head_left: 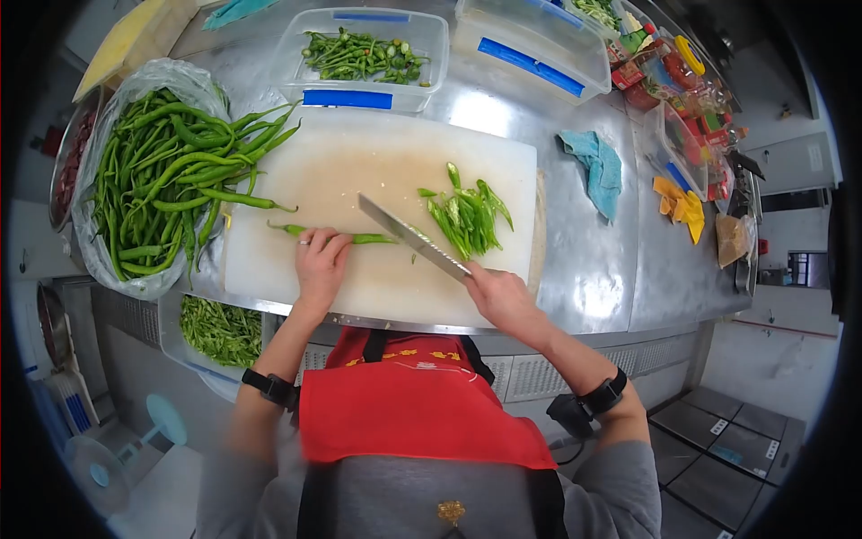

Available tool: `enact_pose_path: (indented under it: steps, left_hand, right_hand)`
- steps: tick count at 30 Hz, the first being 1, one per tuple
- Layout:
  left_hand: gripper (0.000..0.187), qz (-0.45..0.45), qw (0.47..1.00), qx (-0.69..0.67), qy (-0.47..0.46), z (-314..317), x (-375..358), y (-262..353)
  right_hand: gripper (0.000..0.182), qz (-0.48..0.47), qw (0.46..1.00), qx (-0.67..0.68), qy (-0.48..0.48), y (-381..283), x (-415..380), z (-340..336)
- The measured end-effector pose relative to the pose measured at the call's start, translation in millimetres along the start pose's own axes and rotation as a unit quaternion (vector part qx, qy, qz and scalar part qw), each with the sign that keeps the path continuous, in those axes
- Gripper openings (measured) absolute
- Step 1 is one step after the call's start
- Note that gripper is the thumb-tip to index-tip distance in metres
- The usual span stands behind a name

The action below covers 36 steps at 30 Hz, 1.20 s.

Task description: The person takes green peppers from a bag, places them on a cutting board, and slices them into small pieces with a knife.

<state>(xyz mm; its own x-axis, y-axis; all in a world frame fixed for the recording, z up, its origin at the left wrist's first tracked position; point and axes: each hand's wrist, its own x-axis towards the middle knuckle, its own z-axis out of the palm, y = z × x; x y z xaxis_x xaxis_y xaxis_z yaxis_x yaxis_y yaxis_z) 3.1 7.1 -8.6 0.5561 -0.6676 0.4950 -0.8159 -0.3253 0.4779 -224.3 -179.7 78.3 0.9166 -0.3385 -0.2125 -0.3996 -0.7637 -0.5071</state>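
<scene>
My left hand [323, 260] presses a long green chili pepper [370, 239] flat on the white cutting board [296, 193], its fingers closed over the middle. The stem end pokes out to the left and the other end to the right. In my right hand [496, 293] is the handle of a large knife [409, 232], its blade slanting up and left over the board, beside the pepper's right end. Sliced green chili [469, 216] lies heaped on the board's right part, beyond the blade. A small green bit sits below the blade.
Whole green chilies fill a plastic bag [162, 286] at the left. Behind the board stands a clear tub [431, 67] of stem ends, with another clear tub [539, 40] to its right. A blue cloth [594, 171] lies right of the board. Shredded greens [220, 331] sit in a low bin.
</scene>
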Motion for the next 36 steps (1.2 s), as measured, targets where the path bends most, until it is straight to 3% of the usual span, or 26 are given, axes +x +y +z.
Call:
enact_pose_path:
  steps: [5,12,18,24,30,36]
  left_hand:
    - [0.018,0.056,0.996,-0.066,-0.032,30,6,28]
    - [0.015,0.035,0.994,-0.1,-0.04,33,4,28]
    - [0.015,0.058,0.993,-0.099,-0.032,31,6,25]
    - [0.015,0.056,0.992,-0.108,-0.035,31,5,26]
    - [0.017,0.061,0.99,-0.119,-0.033,36,5,20]
    - [0.017,0.039,0.99,-0.123,-0.049,33,3,22]
  right_hand:
    - [0.02,0.011,1.0,0.005,0.025,2,-13,-13]
    - [0.019,0.027,0.999,-0.035,-0.005,-13,-28,-23]
    - [0.018,-0.002,0.999,-0.018,0.035,-2,-15,-7]
    - [0.02,0.053,0.997,-0.018,-0.053,-15,-18,-17]
    - [0.018,0.014,1.0,0.0,0.009,-9,-15,-11]
    - [0.02,0.034,0.998,0.032,-0.04,-14,-6,-5]
